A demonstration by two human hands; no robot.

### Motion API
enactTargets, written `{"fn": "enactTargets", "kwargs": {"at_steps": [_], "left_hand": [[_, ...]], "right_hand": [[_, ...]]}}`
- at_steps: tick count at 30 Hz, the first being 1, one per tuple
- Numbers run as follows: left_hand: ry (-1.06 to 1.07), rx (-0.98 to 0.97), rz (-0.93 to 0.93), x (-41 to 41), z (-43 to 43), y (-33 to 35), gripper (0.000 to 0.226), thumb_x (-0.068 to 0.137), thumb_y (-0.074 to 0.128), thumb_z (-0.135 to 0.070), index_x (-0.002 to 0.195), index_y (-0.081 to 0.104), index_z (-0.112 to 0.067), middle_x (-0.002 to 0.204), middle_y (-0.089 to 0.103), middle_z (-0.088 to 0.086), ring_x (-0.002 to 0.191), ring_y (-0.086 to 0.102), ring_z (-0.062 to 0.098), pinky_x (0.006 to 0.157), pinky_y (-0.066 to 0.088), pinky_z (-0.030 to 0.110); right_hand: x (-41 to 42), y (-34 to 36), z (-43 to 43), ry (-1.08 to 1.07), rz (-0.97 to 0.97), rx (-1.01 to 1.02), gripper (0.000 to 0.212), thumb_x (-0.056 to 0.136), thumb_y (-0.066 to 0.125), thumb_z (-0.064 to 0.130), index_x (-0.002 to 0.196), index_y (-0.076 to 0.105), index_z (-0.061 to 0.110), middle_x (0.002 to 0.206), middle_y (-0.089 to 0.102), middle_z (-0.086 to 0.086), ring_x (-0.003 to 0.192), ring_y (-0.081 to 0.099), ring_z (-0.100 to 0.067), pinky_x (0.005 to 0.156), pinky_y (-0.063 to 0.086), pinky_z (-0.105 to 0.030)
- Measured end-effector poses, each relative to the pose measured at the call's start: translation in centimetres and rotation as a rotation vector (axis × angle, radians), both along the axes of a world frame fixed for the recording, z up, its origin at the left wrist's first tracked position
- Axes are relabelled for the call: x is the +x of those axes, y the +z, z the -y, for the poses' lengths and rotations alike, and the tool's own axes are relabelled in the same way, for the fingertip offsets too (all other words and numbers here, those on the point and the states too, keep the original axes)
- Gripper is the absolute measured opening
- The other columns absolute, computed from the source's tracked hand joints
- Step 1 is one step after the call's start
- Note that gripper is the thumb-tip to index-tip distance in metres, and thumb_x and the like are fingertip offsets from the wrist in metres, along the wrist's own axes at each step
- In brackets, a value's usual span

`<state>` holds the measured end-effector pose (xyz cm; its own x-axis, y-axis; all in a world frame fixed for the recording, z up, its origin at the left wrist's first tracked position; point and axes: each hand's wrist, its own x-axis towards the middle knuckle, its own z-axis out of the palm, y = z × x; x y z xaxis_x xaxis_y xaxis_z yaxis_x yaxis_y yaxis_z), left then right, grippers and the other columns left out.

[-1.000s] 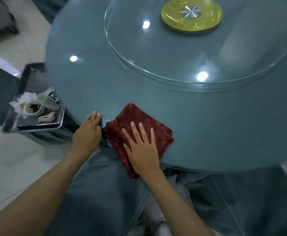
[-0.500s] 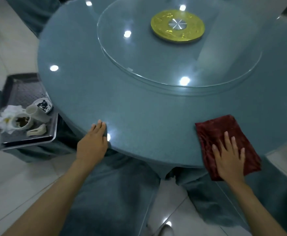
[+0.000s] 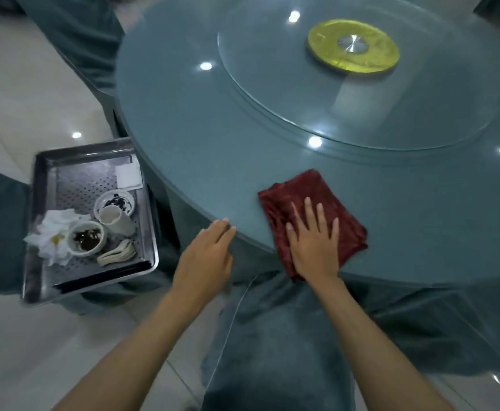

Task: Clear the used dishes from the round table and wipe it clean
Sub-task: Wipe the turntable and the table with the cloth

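Cloth (image 3: 311, 200) lower centre, pinned flat under right grip (image 3: 314, 244), fingers straight and spread; left grip (image 3: 204, 256), also flat, at counter (image 3: 213, 129) rim just left; rest of counter up-frame.

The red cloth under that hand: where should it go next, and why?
Probably sweep the red cloth forward toward the glass turntable. The right hand presses it flat near the table edge, the dishes already sit on the tray, and bare surface lies beyond.

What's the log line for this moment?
phase: wiping | right hand: flat on red cloth | left hand: at table edge | dishes: on metal tray beside table
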<state>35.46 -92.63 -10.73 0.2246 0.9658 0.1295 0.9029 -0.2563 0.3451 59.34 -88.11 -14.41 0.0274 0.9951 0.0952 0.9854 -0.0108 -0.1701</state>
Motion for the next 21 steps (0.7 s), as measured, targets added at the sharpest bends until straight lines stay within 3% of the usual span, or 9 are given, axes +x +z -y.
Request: {"fn": "enactTargets", "kwargs": {"at_steps": [3, 7, 10, 15, 21], "left_hand": [[0.023, -0.052, -0.122, -4.0, -2.9, 0.5, 0.066, 0.078, 0.064, 0.006, 0.143, 0.054, 0.0, 0.153, 0.047, 0.022, 0.142, 0.045, 0.041, 0.113, 0.042, 0.058], [0.01, -0.073, -0.143, -5.3, -7.7, 1.4, 0.078, 0.081, 0.057, 0.007, 0.156, 0.037, -0.003, 0.164, 0.031, 0.02, 0.152, 0.029, 0.038, 0.124, 0.027, 0.052], [0.036, -0.067, -0.102, -5.3, -10.7, -0.1, 0.073, 0.084, 0.052, 0.009, 0.155, 0.039, -0.004, 0.163, 0.034, 0.017, 0.152, 0.032, 0.036, 0.126, 0.026, 0.048], [0.06, -0.057, 0.004, -5.3, -10.4, -2.2, 0.081, 0.076, 0.057, 0.021, 0.152, 0.046, -0.003, 0.16, 0.041, 0.015, 0.15, 0.036, 0.034, 0.125, 0.025, 0.048], [0.089, -0.092, -0.063, -4.7, -10.8, -1.2, 0.086, 0.067, 0.068, 0.023, 0.147, 0.053, -0.005, 0.154, 0.049, 0.012, 0.141, 0.048, 0.034, 0.1, 0.054, 0.052]], "right_hand": [[-6.0, -0.1, -0.3, 0.24, 0.036, -0.002, 0.054, 0.108, 0.023, 0.05, 0.161, 0.026, 0.039, 0.171, 0.021, 0.004, 0.157, 0.02, -0.022, 0.123, 0.02, -0.058], [-1.8, -0.1, -0.1, 0.352, 0.1, -0.017, 0.053, 0.108, 0.022, 0.052, 0.161, 0.021, 0.042, 0.171, 0.016, 0.008, 0.158, 0.017, -0.017, 0.123, 0.023, -0.053], [6.4, -0.9, 0.8, 0.118, 0.113, -0.002, 0.057, 0.106, 0.021, 0.052, 0.156, 0.04, 0.03, 0.171, 0.017, 0.005, 0.157, 0.02, -0.02, 0.121, 0.026, -0.055], [13.7, -1.0, -0.2, -0.145, 0.112, -0.025, 0.061, 0.104, 0.025, 0.048, 0.156, 0.042, 0.02, 0.171, 0.018, 0.0, 0.156, 0.023, -0.025, 0.119, 0.026, -0.059], [11.5, -0.9, -2.5, -0.393, 0.046, -0.032, 0.062, 0.103, 0.021, 0.054, 0.16, 0.034, 0.032, 0.171, 0.02, 0.002, 0.157, 0.02, -0.024, 0.122, 0.02, -0.061]]}}
